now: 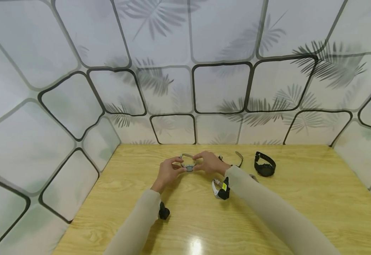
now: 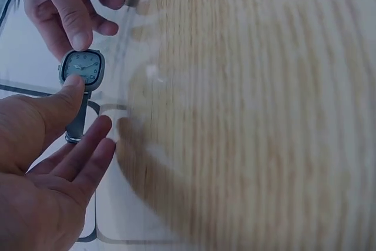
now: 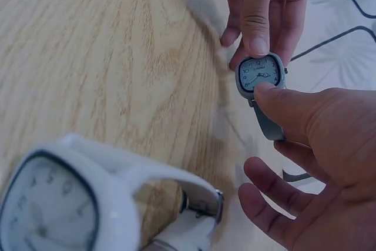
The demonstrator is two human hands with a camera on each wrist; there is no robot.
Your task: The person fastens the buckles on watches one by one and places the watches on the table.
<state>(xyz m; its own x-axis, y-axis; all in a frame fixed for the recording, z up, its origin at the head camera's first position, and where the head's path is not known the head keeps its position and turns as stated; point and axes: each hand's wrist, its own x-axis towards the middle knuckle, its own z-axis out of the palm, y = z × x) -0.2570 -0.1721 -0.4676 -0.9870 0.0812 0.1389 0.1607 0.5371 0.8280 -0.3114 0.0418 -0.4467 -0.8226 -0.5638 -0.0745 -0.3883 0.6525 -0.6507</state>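
Note:
A grey wristwatch (image 1: 189, 168) with a rounded-square case is held between both hands near the back of the table. My left hand (image 1: 169, 170) pinches one side of it, thumb on the case and fingers toward the strap. On the other side, my right hand (image 1: 209, 162) grips it the same way. The watch's pale dial (image 2: 83, 66) with dark numerals faces the wrist cameras, and its grey strap (image 3: 268, 123) hangs behind the case. Close to the right forearm stands a white watch (image 3: 117, 195), partly covered by the wrist camera in the head view.
A black watch (image 1: 265, 169) lies at the back right of the wooden table (image 1: 303, 198). Behind the right wrist shows a thin dark strap (image 1: 240, 159), mostly hidden. Patterned white walls (image 1: 172, 90) border the table at the back and sides.

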